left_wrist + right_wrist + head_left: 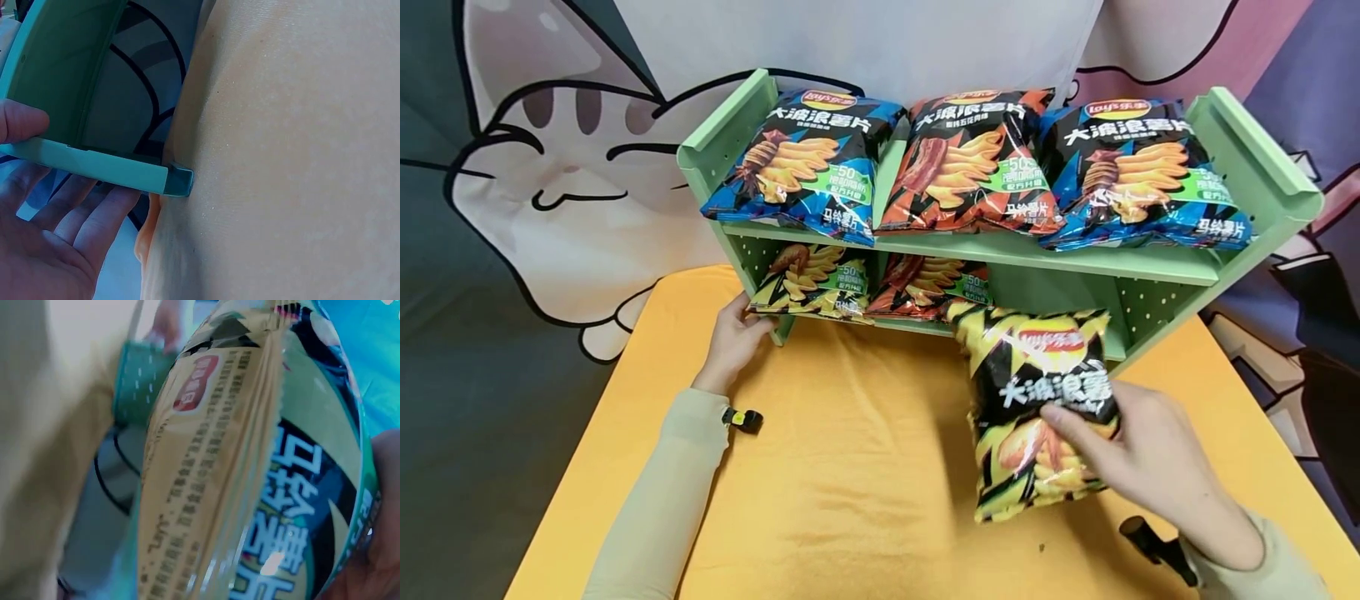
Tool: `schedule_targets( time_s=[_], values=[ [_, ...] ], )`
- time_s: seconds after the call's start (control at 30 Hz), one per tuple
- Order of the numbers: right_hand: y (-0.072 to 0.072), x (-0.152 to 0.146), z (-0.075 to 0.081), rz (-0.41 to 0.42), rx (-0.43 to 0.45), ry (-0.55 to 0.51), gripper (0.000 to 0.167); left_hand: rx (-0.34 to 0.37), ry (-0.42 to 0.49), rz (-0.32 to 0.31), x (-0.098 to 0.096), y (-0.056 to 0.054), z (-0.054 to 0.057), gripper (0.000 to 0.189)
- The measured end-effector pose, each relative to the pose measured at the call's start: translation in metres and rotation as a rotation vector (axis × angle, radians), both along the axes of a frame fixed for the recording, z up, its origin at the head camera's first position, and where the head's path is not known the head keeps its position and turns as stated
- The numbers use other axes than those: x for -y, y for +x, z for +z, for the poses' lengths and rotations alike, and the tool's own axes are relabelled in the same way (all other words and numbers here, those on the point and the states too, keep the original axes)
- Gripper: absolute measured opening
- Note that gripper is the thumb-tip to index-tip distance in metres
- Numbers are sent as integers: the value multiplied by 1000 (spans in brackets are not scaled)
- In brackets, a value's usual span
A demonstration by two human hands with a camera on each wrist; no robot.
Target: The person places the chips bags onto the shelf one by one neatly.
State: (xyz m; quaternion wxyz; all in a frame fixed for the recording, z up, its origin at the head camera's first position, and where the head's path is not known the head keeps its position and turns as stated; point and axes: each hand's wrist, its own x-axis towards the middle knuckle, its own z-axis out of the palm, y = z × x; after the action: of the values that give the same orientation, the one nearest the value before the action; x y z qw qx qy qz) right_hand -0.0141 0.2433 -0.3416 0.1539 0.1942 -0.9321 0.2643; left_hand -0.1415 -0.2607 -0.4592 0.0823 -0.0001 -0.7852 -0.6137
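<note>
My right hand point(1157, 458) holds a yellow-and-black bag of potato chips point(1041, 412) by its right side, thumb across the front. The bag is upright, in front of the right part of a green two-tier shelf point(1270, 179). In the right wrist view, the printed back and seam of the chip bag point(206, 469) fill the middle. My left hand point(733, 346) grips the shelf's lower left side. The left wrist view has the left thumb point(25, 122) on one side of the green panel point(94, 169) and the fingers on the other.
On the upper tier lie a blue bag point(812, 158), a red bag point(970, 167) and another blue bag point(1142, 179). Below them sit a yellow bag point(812, 279) and a red bag point(932, 283). A yellow cloth point(850, 467) covers the table; a cartoon backdrop point(580, 217) hangs behind.
</note>
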Motion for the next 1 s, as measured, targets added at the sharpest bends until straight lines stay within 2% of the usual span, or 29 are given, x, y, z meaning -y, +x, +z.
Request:
schedule_targets(
  time_s=[0.1,0.3,0.5,0.57,0.73,0.87,0.93,1.0],
  values=[
    [-12,-10,10,-61,10,38,23,2,6,1,0,0,-1,66],
    [-37,-30,27,-165,123,83,38,-2,6,5,-1,-2,-1,65],
    [-59,-28,27,-283,57,153,56,-2,20,0,0,-1,0,66],
    [-65,-21,24,-321,-1,169,60,2,24,3,1,-1,-1,65],
    [-83,-2,16,-388,-215,191,61,-3,11,4,2,-1,-2,66],
    [-101,7,12,-349,-405,224,57,-6,-4,3,1,-1,-2,67],
    [-110,10,10,-309,-513,242,48,-7,-12,3,1,-1,-1,67],
    [-118,12,9,-287,-567,243,39,-5,-9,5,1,-1,-1,67]
  ],
)
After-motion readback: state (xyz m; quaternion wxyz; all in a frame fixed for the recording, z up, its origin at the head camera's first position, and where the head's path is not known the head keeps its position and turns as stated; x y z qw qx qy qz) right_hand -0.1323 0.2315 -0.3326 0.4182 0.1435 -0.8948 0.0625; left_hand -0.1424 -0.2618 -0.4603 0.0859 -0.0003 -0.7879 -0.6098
